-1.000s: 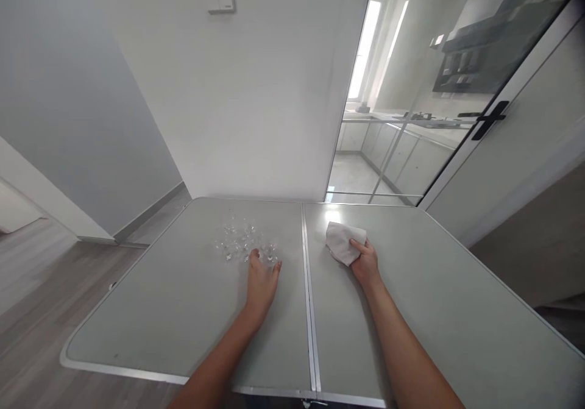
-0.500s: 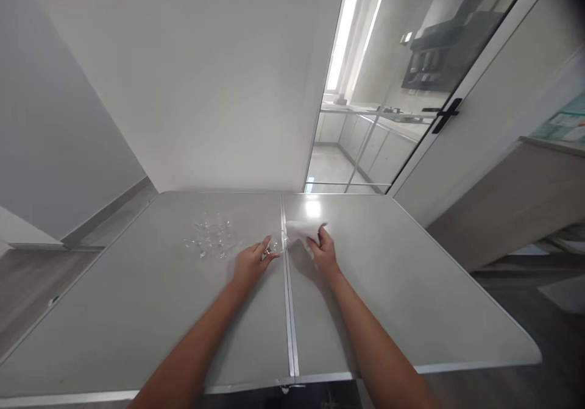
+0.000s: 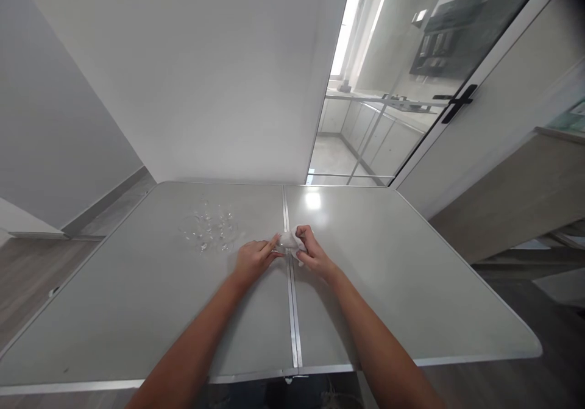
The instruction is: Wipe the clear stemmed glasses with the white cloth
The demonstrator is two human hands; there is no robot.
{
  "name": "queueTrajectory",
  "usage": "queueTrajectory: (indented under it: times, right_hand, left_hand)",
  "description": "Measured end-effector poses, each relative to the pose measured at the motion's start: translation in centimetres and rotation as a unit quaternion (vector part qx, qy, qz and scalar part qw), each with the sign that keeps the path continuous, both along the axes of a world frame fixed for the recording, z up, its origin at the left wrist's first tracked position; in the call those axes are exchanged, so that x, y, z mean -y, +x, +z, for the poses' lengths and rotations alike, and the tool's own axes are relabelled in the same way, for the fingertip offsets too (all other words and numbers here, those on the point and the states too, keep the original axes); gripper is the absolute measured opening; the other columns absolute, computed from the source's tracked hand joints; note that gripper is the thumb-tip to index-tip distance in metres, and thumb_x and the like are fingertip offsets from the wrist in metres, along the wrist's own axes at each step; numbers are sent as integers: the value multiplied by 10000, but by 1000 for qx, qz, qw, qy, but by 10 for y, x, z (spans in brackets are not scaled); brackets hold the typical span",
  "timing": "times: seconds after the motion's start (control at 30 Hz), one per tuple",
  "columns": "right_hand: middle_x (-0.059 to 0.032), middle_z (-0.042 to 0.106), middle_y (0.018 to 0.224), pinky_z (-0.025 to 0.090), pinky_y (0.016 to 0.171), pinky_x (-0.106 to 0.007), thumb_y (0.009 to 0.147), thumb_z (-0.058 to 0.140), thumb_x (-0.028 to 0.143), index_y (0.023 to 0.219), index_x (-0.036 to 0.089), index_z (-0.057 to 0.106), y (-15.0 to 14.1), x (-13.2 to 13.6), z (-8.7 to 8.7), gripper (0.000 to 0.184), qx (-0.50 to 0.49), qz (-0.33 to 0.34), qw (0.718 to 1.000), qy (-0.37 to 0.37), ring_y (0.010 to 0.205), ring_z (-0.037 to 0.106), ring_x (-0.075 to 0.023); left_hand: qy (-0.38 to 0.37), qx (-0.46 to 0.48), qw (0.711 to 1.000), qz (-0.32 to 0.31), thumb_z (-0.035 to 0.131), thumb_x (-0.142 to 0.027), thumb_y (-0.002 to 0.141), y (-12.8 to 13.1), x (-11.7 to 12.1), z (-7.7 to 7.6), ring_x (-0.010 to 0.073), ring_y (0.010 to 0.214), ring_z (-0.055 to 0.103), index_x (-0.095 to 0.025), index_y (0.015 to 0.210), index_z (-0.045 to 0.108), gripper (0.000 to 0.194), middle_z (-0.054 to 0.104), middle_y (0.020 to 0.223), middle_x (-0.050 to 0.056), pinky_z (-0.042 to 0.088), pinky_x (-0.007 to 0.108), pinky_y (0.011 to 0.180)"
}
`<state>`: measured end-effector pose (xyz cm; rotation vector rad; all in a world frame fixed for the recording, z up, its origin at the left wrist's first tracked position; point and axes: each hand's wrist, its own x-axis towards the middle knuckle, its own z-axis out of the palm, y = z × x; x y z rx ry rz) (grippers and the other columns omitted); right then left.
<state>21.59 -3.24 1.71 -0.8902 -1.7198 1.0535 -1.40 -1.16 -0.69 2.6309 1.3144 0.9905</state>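
Observation:
Over the table's middle seam, my left hand (image 3: 253, 261) is closed on a small clear glass-like object (image 3: 282, 242); its exact kind is too small to tell. My right hand (image 3: 316, 259) grips a white cloth (image 3: 297, 238), bunched between thumb and fingers and pressed against the clear object's right end. The cloth hides that end. To the left of my left hand stands a cluster of several clear glass-like pieces (image 3: 212, 231), their outlines hard to separate.
A pale folding table (image 3: 141, 311) with a metal edge lies under my hands. Behind it rises a white wall (image 3: 219, 92). To the right are a glass-panelled door with a black handle (image 3: 458, 102) and a wooden shelf unit (image 3: 507, 183).
My right hand has brought the cloth left, from hanging loose beside the clear object to wrapping against it. The left hand still holds the object in nearly the same place.

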Motion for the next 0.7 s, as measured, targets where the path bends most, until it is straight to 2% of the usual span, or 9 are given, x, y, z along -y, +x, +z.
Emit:
queueTrajectory:
  times: [0.07, 0.13, 0.2, 0.3, 0.43, 0.47, 0.53, 0.63, 0.7]
  right_hand:
    - [24, 458, 859, 376, 647, -243, 754, 522, 138, 1275, 221, 364, -1, 3, 4, 551, 0, 28, 999, -27, 686, 415, -132]
    - [13, 482, 901, 400, 675, -252, 750, 497, 127, 1460, 232, 243, -1, 5, 8, 762, -8, 44, 998, -48, 712, 446, -140]
    - [5, 501, 915, 427, 725, -275, 743, 480, 113, 1542, 231, 167, 2, 5, 10, 866, 4, 44, 998, -34, 744, 474, -153]
    - [-24, 562, 969, 454, 871, -359, 764, 469, 88, 1553, 229, 259, 11, 2, 9, 829, 90, 25, 995, 37, 875, 532, -198]
    - [-77, 576, 1276, 378, 1069, -460, 782, 465, 80, 1511, 272, 398, 17, 0, 5, 756, 144, -22, 982, 119, 1225, 482, -283]
    - [-75, 582, 1275, 385, 1064, -453, 773, 460, 78, 1498, 272, 419, 16, 0, 5, 752, 134, -26, 983, 120, 1222, 488, -281]
    - [-61, 621, 1151, 450, 973, -404, 747, 445, 72, 1485, 257, 432, 12, 0, 3, 761, 86, -21, 992, 85, 1075, 561, -246]
    - [-23, 619, 957, 498, 799, -324, 728, 438, 71, 1538, 234, 325, 7, 2, 3, 834, -3, -7, 1000, 15, 816, 578, -181]
    - [-21, 626, 961, 503, 826, -336, 749, 453, 75, 1561, 232, 280, 7, 3, 4, 845, 0, -8, 1000, 12, 817, 582, -179]
  left_hand:
    - [13, -1, 1000, -19, 582, -463, 945, -3, 1, 1, 168, 711, 669, -281, 1313, 651, 415, 726, 784, 66, 473, 257, 697]
    - [28, 2, 999, -31, 583, -441, 950, -5, 1, 1, 161, 713, 674, -285, 1310, 649, 399, 731, 795, 61, 475, 253, 697]
    - [43, 4, 998, -40, 597, -446, 941, -6, 2, 0, 156, 688, 671, -288, 1317, 643, 410, 733, 783, 52, 472, 247, 677]
    - [47, 16, 997, -56, 621, -466, 921, -5, 2, -2, 150, 643, 665, -285, 1321, 639, 439, 729, 739, 38, 468, 236, 642]
    - [30, 34, 998, -43, 625, -478, 913, -2, 4, -1, 138, 634, 672, -290, 1293, 659, 426, 736, 742, 32, 478, 226, 633]
    - [28, 34, 998, -40, 622, -487, 913, -1, 5, -1, 136, 633, 673, -287, 1292, 661, 430, 738, 744, 31, 480, 226, 633]
    - [25, 33, 998, -39, 612, -508, 916, -1, 6, -2, 134, 630, 673, -270, 1302, 656, 455, 739, 738, 31, 483, 227, 639]
    - [15, 32, 999, -33, 590, -526, 925, 0, 6, -6, 134, 626, 665, -242, 1327, 636, 494, 734, 728, 35, 485, 229, 647]
    - [11, 25, 999, -29, 579, -517, 934, 1, 6, -8, 137, 628, 661, -239, 1328, 634, 486, 730, 726, 40, 484, 230, 648]
